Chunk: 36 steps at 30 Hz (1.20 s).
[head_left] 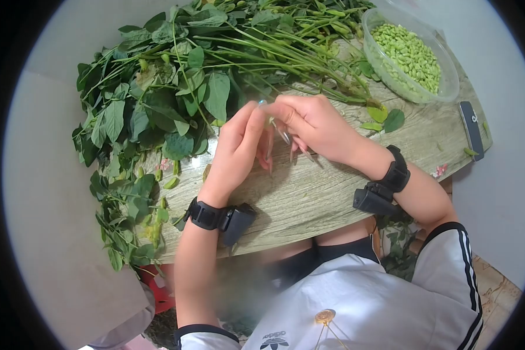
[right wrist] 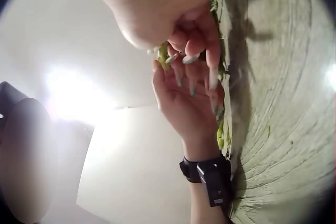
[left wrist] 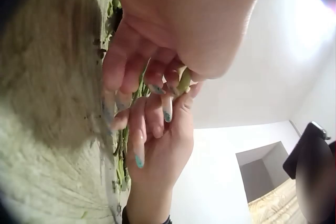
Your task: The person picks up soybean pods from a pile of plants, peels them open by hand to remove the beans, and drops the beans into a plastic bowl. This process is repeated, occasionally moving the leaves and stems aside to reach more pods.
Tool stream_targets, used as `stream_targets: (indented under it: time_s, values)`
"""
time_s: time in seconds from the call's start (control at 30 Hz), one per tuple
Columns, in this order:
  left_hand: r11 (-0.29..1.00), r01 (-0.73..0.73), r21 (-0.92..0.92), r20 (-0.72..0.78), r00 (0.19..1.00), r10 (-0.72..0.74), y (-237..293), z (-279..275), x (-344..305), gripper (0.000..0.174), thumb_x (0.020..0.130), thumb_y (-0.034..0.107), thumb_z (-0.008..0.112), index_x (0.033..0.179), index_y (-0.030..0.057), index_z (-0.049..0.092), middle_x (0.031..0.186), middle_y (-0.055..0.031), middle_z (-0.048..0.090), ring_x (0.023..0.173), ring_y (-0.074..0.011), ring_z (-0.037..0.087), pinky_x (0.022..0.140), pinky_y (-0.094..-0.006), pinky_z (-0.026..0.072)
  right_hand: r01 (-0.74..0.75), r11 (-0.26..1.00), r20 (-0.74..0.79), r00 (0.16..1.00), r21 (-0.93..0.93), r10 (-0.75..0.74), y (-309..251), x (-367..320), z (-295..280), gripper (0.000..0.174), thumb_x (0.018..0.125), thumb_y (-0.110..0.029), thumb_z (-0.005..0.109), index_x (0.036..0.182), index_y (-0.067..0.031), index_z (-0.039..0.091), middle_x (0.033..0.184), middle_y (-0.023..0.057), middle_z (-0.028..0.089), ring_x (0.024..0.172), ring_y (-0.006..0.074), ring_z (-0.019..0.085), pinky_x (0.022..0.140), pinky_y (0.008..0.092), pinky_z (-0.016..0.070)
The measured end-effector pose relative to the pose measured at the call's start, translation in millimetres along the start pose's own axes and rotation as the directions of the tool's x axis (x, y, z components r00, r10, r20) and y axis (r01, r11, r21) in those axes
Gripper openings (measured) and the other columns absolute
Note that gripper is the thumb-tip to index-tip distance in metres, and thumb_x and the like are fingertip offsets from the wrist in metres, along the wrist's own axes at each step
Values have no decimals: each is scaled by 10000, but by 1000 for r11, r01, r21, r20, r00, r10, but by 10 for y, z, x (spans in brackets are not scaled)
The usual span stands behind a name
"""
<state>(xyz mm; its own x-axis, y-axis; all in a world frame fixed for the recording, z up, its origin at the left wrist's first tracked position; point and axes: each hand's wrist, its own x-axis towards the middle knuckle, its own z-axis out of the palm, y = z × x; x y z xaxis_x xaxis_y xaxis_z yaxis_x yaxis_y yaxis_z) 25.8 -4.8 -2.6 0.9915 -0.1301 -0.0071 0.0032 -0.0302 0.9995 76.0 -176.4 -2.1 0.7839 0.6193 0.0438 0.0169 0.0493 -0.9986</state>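
My left hand (head_left: 239,140) and right hand (head_left: 324,125) meet at the fingertips over the table, in front of the pile of bean plants. Between them is a small green soybean pod (left wrist: 184,81), pinched from both sides by thumbs and fingers. In the right wrist view the pod (right wrist: 163,55) shows between the two thumbs, partly covered by fingers. The other fingers of both hands curl loosely below it, with long painted nails. From above, the hands hide most of the pod.
Leafy soybean plants (head_left: 216,87) cover the table's far and left sides. A clear plastic tub (head_left: 385,86) of shelled green beans (head_left: 407,55) stands at the back right. Near the right edge lies a dark phone-like object (head_left: 471,131). Loose pods (head_left: 171,183) and leaves lie at left on the wood-grain table (head_left: 297,198).
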Motion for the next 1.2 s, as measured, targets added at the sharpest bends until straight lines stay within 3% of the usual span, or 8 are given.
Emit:
stream_targets:
  time_s: [0.23, 0.57, 0.73, 0.87, 0.97, 1.03, 1.1, 1.2]
  values:
    - [979, -160, 127, -95, 980, 172, 37, -17, 7, 298, 1048, 252, 437, 875, 28, 530, 581, 17, 451, 473, -65, 518, 414, -200, 417, -8, 997, 102, 995, 79, 0, 77, 36, -50, 406, 1028, -334, 476, 786, -13, 531, 563, -2, 499, 428, 82, 541, 466, 263, 518]
    - [909, -51, -414, 5, 998, 59, 50, 80, -31, 299, 1052, 310, 411, 913, 54, 478, 588, 23, 385, 450, -65, 414, 384, -193, 340, -55, 923, 180, 984, 380, -15, 112, 27, -16, 374, 1031, -316, 480, 786, -39, 540, 573, -37, 447, 475, 67, 532, 495, 263, 524]
    - [841, 138, -524, 183, 982, -47, 7, -34, 0, 327, 1054, 323, 400, 946, 40, 522, 553, 12, 355, 431, -105, 457, 339, -211, 348, 244, 966, 179, 957, -83, -226, 93, 44, -130, 272, 1009, -253, 526, 859, -33, 582, 613, -8, 512, 491, 67, 519, 487, 237, 449]
    - [841, 140, -523, 165, 984, -61, 3, 34, 10, 331, 1049, 324, 415, 889, 54, 520, 548, 20, 362, 438, -97, 473, 345, -201, 351, 216, 949, 120, 974, -229, -193, 15, 72, -148, 338, 966, -359, 589, 887, -32, 561, 688, 15, 530, 547, 80, 479, 519, 239, 404]
    - [942, 20, -335, -1, 1000, -22, 69, 55, -4, 320, 1047, 295, 426, 866, 48, 519, 540, 23, 392, 427, -89, 482, 353, -202, 354, 331, 734, -84, 881, -592, -466, 9, 113, -128, 320, 897, -366, 673, 883, -61, 574, 753, 45, 558, 585, 148, 540, 534, 264, 444]
    - [989, -46, -137, -76, 996, 36, 85, 61, -13, 305, 1045, 268, 434, 859, 42, 518, 537, 22, 416, 423, -83, 490, 360, -203, 355, 411, 464, -154, 595, -785, -789, -67, 120, -122, 391, 840, -423, 714, 863, -68, 552, 794, 54, 546, 613, 189, 535, 541, 287, 438]
    - [986, -94, 140, -153, 982, 115, 84, 78, -41, 265, 1037, 208, 446, 854, 27, 511, 539, 8, 465, 418, -76, 502, 369, -209, 353, 366, 406, -127, 593, -837, -795, -144, 35, -86, 416, 848, -452, 694, 798, -77, 521, 702, 42, 511, 576, 203, 513, 524, 315, 438]
    - [966, -123, 229, -128, 980, 155, 94, 131, -79, 211, 1031, 157, 441, 902, 11, 520, 557, -8, 499, 436, -78, 522, 384, -209, 360, 335, 513, -47, 802, -790, -596, -122, -44, 8, 412, 895, -454, 642, 766, -86, 514, 609, 50, 535, 533, 231, 542, 493, 340, 435]
